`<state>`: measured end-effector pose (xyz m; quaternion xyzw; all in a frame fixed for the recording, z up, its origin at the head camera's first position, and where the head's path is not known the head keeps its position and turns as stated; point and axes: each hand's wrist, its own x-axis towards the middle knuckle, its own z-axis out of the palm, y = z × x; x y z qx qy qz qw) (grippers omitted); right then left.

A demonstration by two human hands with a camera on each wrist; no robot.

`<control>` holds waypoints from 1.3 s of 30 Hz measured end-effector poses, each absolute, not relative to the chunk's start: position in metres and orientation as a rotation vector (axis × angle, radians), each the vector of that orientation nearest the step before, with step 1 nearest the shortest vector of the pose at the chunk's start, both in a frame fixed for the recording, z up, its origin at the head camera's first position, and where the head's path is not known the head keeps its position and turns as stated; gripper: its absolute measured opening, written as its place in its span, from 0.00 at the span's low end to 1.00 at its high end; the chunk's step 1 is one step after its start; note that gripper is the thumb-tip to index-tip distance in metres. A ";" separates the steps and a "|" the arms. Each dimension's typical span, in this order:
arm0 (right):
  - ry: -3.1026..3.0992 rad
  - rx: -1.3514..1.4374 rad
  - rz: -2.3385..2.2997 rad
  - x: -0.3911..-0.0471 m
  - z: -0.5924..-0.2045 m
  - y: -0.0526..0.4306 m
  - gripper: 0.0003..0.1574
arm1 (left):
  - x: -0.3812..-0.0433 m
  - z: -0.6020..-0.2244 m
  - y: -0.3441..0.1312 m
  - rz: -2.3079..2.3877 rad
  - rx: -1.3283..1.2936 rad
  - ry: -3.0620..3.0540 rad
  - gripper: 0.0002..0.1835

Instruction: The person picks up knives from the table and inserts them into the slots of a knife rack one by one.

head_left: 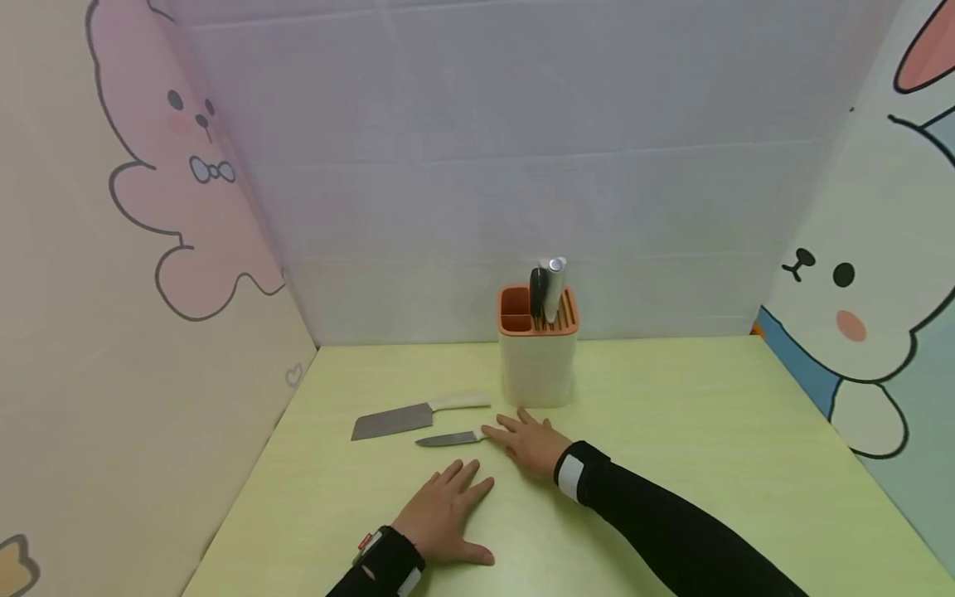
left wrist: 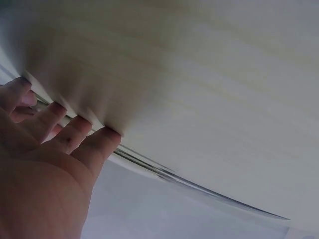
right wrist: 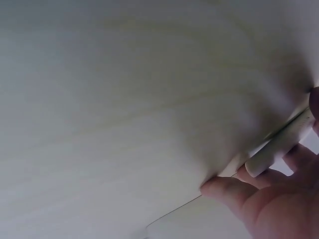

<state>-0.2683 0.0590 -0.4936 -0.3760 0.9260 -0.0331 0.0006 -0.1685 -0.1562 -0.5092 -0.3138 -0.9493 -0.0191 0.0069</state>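
My right hand (head_left: 531, 444) reaches over the white handle of a small paring knife (head_left: 448, 439), fingers spread. In the right wrist view the knife handle (right wrist: 276, 149) lies beneath the fingers of the right hand (right wrist: 279, 204), and the thumb tip rests by the table surface. The blade points left. Just behind it lies a cleaver (head_left: 394, 421) with a white handle, its blade also to the left. My left hand (head_left: 445, 514) rests on the table in front of the knives, fingers extended and thumb apart, holding nothing; the left wrist view shows the left hand's fingertips (left wrist: 107, 137) at the surface.
A white knife block (head_left: 539, 369) with an orange slotted top stands behind the right hand. Several handles, one black (head_left: 537, 292) and others light, stick up from it. A pale wall (head_left: 418, 207) closes off the back of the light green table (head_left: 671, 414); cartoon-printed panels flank it.
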 end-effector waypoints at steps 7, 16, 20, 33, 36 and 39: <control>2.900 -1.161 -0.153 -0.265 -0.492 0.077 0.32 | -0.168 -0.510 -0.156 -0.077 -0.971 -2.985 0.58; 2.903 -1.103 -0.210 -0.260 -0.490 0.111 0.32 | -0.169 -0.508 -0.156 -0.081 -0.964 -2.992 0.58; 2.920 -1.082 -0.250 -0.255 -0.490 0.131 0.31 | -0.167 -0.508 -0.156 -0.093 -0.964 -2.996 0.58; 2.946 -1.094 -0.338 -0.246 -0.497 0.204 0.32 | -0.167 -0.510 -0.154 -0.090 -0.963 -3.013 0.58; 2.942 -1.087 -0.358 -0.245 -0.496 0.219 0.32 | -0.167 -0.510 -0.153 -0.081 -0.955 -3.013 0.58; 2.938 -1.066 -0.368 -0.244 -0.495 0.235 0.33 | -0.165 -0.511 -0.152 -0.074 -0.946 -3.017 0.58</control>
